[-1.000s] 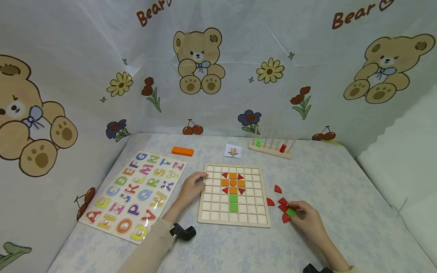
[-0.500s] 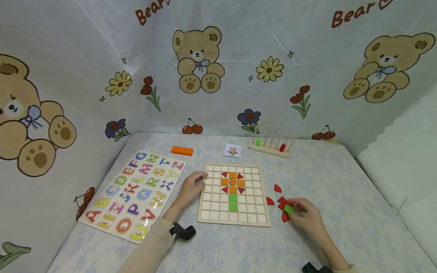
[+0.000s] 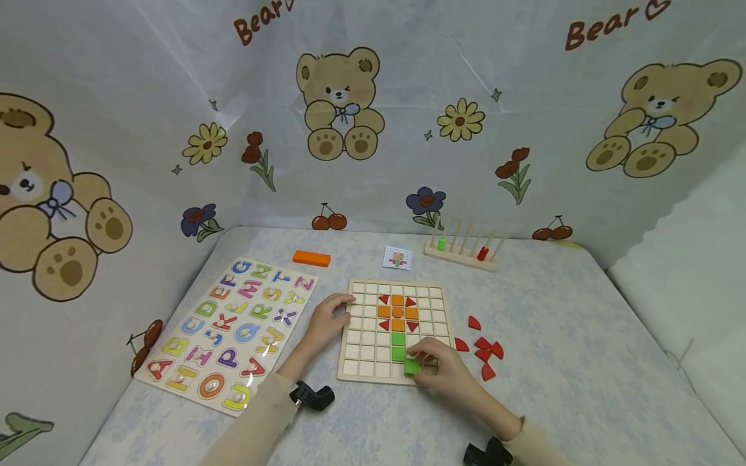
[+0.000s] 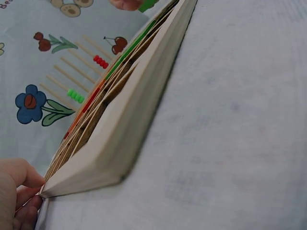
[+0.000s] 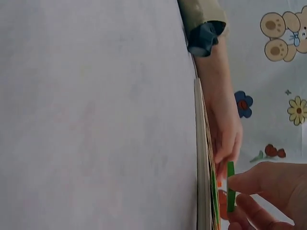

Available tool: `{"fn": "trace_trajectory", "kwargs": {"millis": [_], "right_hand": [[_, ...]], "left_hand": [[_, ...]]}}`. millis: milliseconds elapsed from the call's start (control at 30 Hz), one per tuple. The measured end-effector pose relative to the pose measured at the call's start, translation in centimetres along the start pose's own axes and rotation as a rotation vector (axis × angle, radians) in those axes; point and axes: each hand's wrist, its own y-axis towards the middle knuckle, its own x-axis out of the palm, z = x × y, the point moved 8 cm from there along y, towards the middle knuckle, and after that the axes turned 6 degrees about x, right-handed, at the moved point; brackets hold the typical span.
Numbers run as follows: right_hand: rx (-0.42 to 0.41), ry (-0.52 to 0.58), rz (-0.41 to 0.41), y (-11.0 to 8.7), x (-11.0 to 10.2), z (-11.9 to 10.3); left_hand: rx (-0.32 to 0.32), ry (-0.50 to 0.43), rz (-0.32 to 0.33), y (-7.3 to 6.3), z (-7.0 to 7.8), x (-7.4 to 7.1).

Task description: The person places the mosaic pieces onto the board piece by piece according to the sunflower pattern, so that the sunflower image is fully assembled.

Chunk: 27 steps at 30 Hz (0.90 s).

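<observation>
Though small, likely beads [image 3: 483, 253] beyond board [image 3: 368, 338]

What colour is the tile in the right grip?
Green; the tile shows best in the head view.

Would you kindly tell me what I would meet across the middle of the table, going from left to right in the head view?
Letter board → left hand → grid board → loose red pieces.
</observation>
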Motion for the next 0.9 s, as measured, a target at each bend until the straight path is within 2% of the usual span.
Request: {"fn": "trace_trajectory", "kwargs": {"millis": [67,167,367,467,567,700,833,900], "right_hand": [[-0.028,0.010,-0.037,0.5,1.1,-0.4],[-0.032,0.021,-0.050,0.9,2.0,-0.6],[-0.009,0.045,-0.056,1.1,2.6,-0.3],[0.000,0.063,-0.042,1.2,2.2,-0.1],[0.014,0.056,0.034,1.5,0.7,0.5],[0.085,-0.011,0.221,1.7,-2.8,2.2],[0.251,-0.070,0.409,1.5,-6.7,5.1],[0.352,-0.107,0.474,1.1,-8.3,6.6]], "left_hand": [[-0.002,0.002,-0.002,0.1,-0.1,0.1],[-0.003,0.007,-0.004,0.1,-0.1,0.2],[-0.001,-0.003,-0.003,0.1,0.0,0.2],[-0.005,0.001,0.000,0.1,0.1,0.1],[-0.011,0.004,-0.001,0.1,0.2,0.0],[-0.011,0.001,-0.002,0.1,0.2,0.0],[-0.010,-0.002,-0.003,0.0,0.1,0.0],[-0.010,0.002,-0.002,-0.1,0.1,0.0]]}}
